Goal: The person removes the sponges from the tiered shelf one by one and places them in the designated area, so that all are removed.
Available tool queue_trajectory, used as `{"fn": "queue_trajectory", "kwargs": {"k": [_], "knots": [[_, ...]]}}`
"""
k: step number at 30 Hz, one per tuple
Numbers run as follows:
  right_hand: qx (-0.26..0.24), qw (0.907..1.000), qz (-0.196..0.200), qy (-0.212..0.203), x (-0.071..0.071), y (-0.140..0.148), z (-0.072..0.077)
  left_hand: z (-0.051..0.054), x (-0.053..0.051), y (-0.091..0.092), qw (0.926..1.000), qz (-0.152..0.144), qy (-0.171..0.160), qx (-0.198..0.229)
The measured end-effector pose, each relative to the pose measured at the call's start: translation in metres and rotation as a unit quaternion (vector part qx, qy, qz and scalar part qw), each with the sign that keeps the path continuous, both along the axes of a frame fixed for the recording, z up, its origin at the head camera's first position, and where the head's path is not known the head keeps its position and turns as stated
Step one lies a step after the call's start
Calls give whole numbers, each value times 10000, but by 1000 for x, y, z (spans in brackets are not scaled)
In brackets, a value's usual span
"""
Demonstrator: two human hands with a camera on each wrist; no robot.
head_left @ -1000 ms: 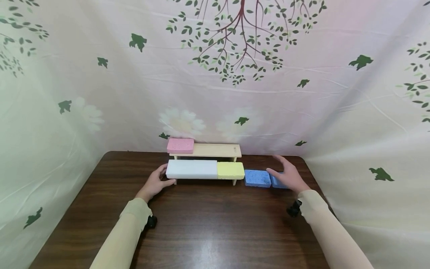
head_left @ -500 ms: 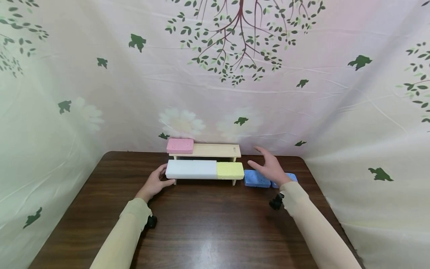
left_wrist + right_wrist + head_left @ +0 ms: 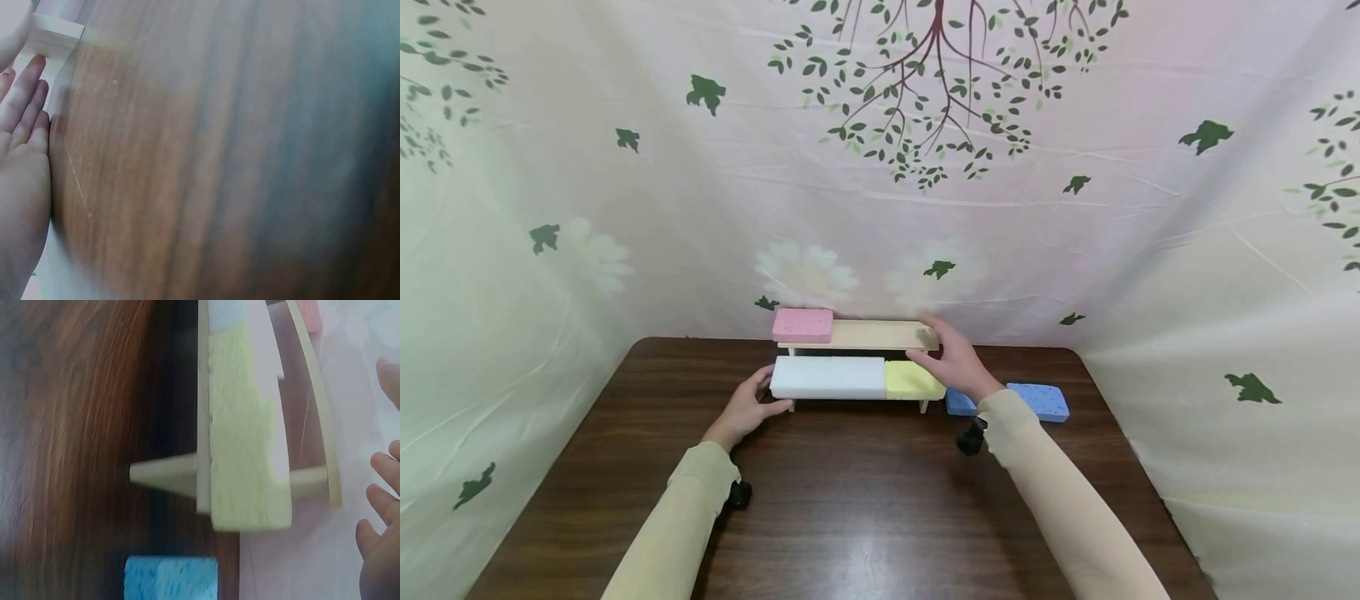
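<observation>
A two-step pale wooden stand (image 3: 880, 334) carries a long white block (image 3: 827, 377) and a yellow sponge (image 3: 904, 382), end to end on the lower step. On the upper step's left end lies a pink sponge (image 3: 802, 325). My left hand (image 3: 748, 408) is at the white block's left end, its fingers (image 3: 25, 100) straight in the left wrist view; whether they touch is unclear. Above the stand's right end hovers my right hand (image 3: 955, 365), thumb and fingers spread, holding nothing. It partly hides the yellow sponge and the near blue sponge (image 3: 958, 403).
A second blue sponge (image 3: 1037, 402) lies on the dark wooden table (image 3: 865, 492), right of the first. Close behind the stand hangs a patterned cloth (image 3: 865, 225). Black wrist cameras (image 3: 972, 437) sit under both sleeves.
My right hand has moved left from above the blue sponges to the stand's right end, uncovering the farther blue sponge. My left hand and the blocks have stayed put.
</observation>
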State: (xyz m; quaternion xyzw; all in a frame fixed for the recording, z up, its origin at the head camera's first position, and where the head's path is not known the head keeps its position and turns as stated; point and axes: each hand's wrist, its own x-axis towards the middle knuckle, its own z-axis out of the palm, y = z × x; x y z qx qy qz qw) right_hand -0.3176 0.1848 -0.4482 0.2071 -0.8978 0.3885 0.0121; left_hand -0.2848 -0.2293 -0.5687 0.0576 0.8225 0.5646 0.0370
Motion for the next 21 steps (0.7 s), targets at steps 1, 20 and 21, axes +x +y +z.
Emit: {"fn": "queue_trajectory", "kwargs": {"k": [1,20,21], "knots": [[3,10000,32,-3,-1,-4,1,0,0,0,10000,4,-10,1],[145,9995,277,-90,-6,-65,17,16,7,4,9997,-94,9,210],[159,9994,287,-90,-6,-68,16,21,9,5,9997,-119,-13,201]]}}
